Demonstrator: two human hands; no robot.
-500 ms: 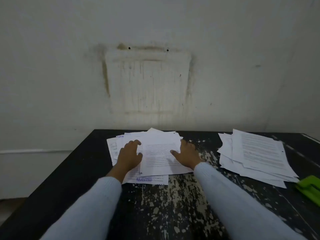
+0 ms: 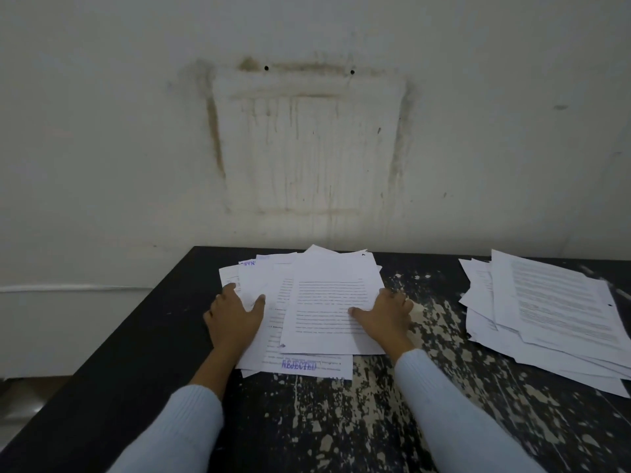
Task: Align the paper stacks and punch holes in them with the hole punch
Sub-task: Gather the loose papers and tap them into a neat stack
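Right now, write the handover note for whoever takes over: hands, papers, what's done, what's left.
Left hand: rests flat, fingers spread, on the left side of the centre stack.
Right hand: thumb on top of that stack, fingers at its right edge; grip unclear.
Centre stack: fanned and askew on the black table, with a sheet stamped REJECTED sticking out at the near edge.
Second stack: far right, also fanned, neither hand on it.
Hole punch: not in view.
Done: nothing aligned, no punched holes visible.
Left: square both stacks, then punch them.
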